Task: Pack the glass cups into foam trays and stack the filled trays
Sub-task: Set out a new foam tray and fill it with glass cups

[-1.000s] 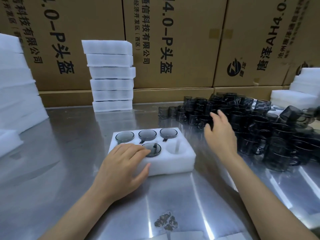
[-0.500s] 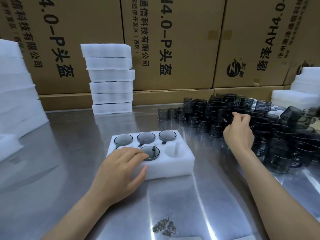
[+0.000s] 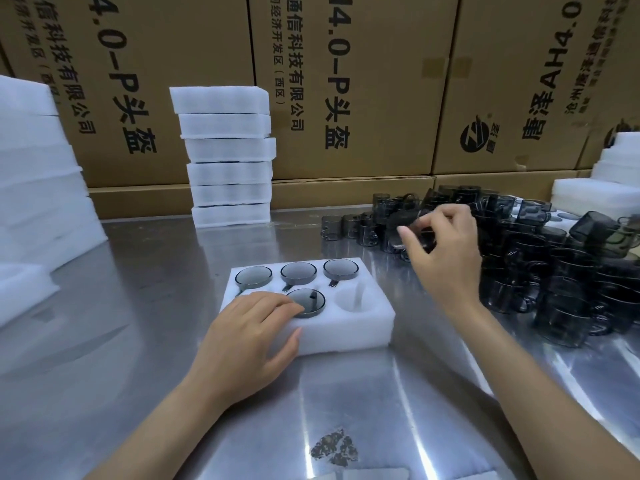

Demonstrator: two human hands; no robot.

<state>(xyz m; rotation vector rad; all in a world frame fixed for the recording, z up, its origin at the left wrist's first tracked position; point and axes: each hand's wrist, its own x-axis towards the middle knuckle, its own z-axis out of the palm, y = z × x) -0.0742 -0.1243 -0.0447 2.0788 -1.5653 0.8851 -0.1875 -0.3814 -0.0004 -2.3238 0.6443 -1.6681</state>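
A white foam tray (image 3: 349, 332) lies in the middle of the steel table. Smoky glass cups fill its three back holes and the front middle hole (image 3: 306, 301); the front right hole (image 3: 355, 299) is empty. My left hand (image 3: 247, 336) rests flat on the tray's front left corner, covering that hole. My right hand (image 3: 446, 251) is raised to the right of the tray, pinching a smoky glass cup (image 3: 414, 230), which is blurred. A heap of dark glass cups (image 3: 554, 258) lies behind and right of that hand.
A stack of several foam trays (image 3: 227, 157) stands at the back. More white foam (image 3: 38, 188) is piled at the left, and foam pieces (image 3: 595, 192) at the far right. Brown cartons (image 3: 346, 81) wall off the back.
My right hand reached into the cup heap, closed on one cup and has lifted it back left toward the tray. My left hand has stayed on the tray.
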